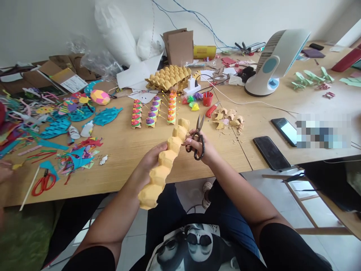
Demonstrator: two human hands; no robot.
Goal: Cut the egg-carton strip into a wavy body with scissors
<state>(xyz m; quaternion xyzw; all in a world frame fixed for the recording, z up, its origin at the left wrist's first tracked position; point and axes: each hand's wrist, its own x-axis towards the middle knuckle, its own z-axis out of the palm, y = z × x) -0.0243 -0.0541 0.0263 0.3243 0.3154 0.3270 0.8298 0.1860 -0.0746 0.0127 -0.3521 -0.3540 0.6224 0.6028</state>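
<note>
My left hand (150,158) is closed around a long yellow strip of egg-carton cups (165,162), held slanted over the near table edge. My right hand (199,146) grips black-handled scissors (199,137), blades up and slightly apart, right beside the strip's upper cups. Behind them on the wooden table (121,143) stand three rows of painted carton figures (153,111) stuck with pins, plus a stack of egg cartons (169,77).
Carton scraps (229,118) and a red cup (208,98) lie ahead right. Two phones (271,152) sit at right, a white fan (275,62) behind. Coloured paper cut-outs, glue bottles and red scissors (43,182) cover the left. Another person's hand (5,171) shows at the left edge.
</note>
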